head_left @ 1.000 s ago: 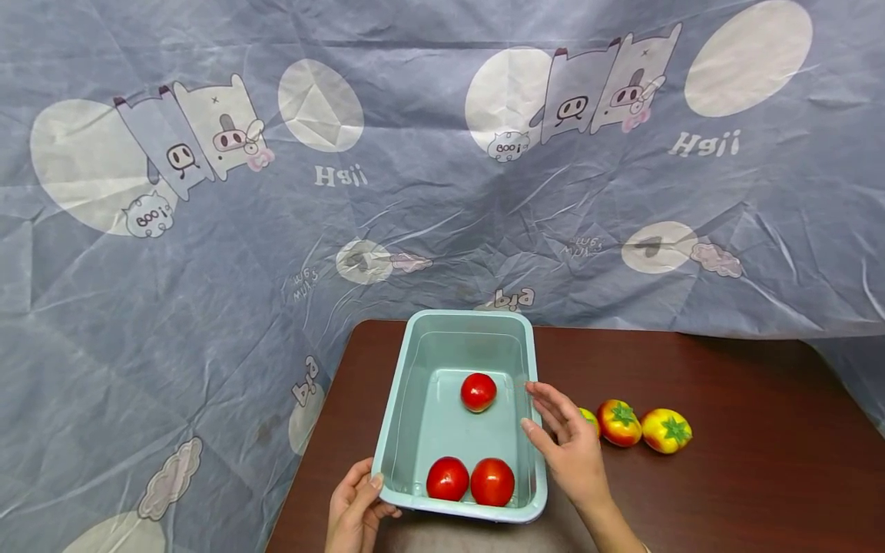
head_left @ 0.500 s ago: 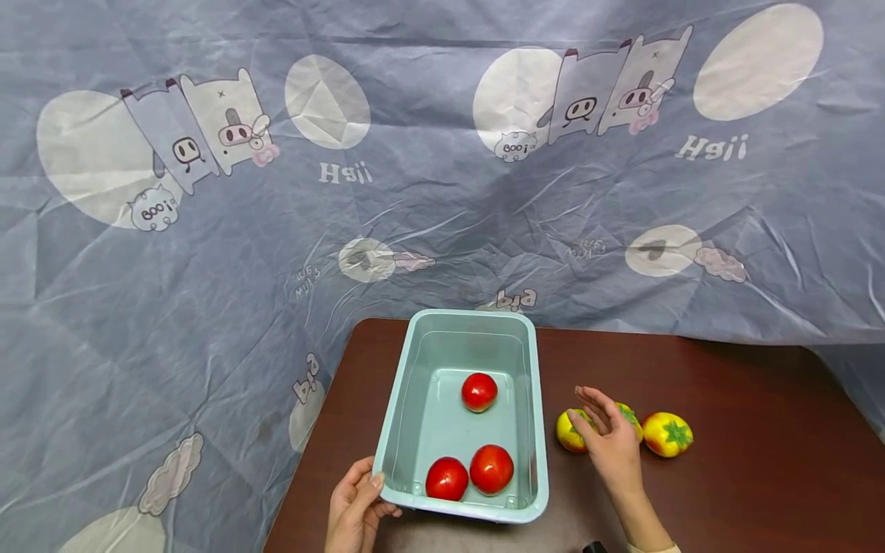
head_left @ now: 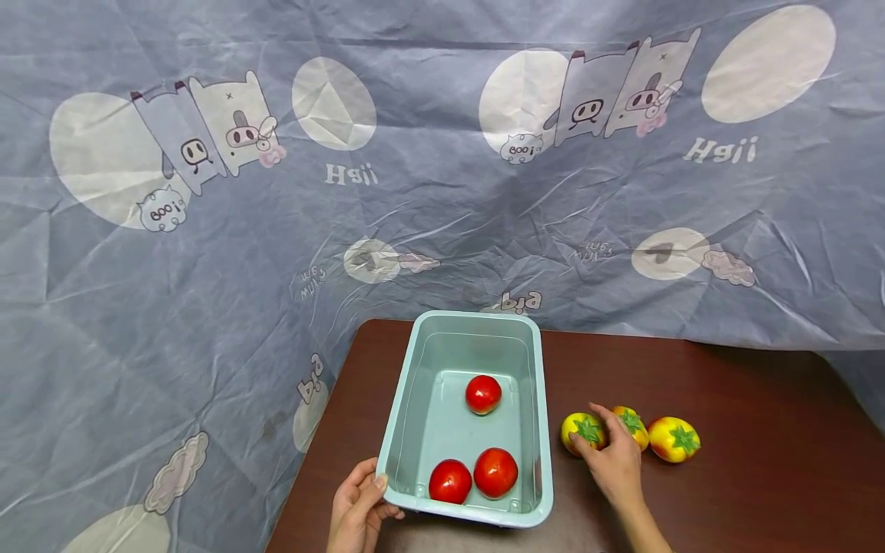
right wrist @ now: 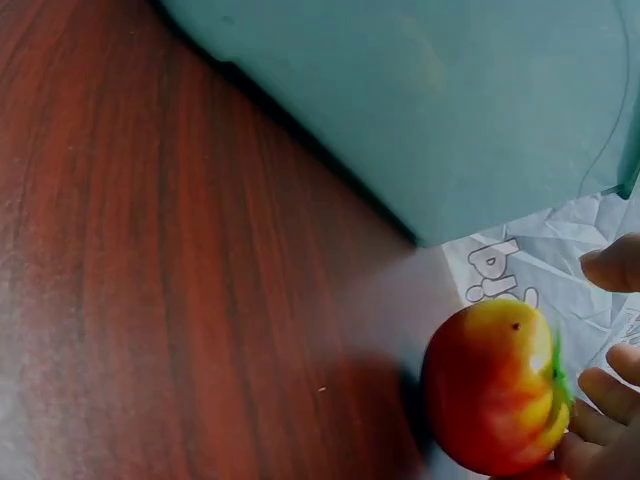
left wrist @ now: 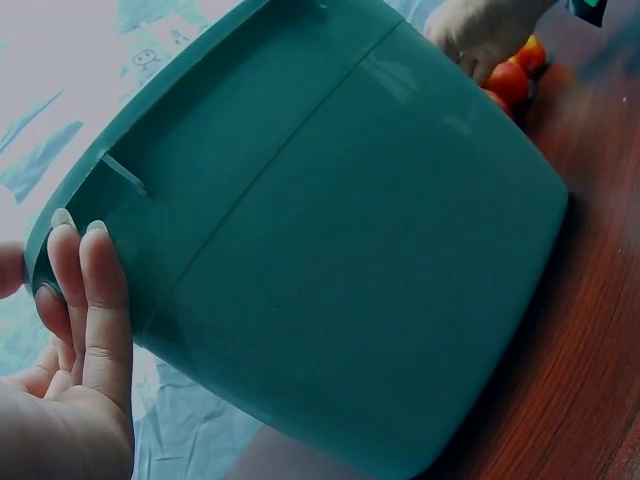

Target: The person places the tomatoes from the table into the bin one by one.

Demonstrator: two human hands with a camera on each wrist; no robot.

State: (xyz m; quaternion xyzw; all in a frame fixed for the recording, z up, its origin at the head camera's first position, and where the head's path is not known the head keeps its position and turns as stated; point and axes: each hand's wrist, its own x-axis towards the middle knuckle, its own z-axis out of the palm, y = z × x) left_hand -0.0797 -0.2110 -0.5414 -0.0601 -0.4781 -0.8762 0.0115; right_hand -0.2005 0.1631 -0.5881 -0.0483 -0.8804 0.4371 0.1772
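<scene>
Yellow-and-red, the leaf-topped fruit (head_left: 582,424) between the parted thumb and fingers of the right hand (head_left: 618,465) looks light, firm and slightly slippery, best held round its widest sides, while the left hand (head_left: 354,508) pinches the bin (head_left: 470,513) by its rim.

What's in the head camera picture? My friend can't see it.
A person's right hand reaches over the leftmost yellow-red fruit of three on a brown table, while their left hand holds a teal tub by its near left corner. Three red fruits lie inside it; a gray cartoon cloth hangs behind.
</scene>
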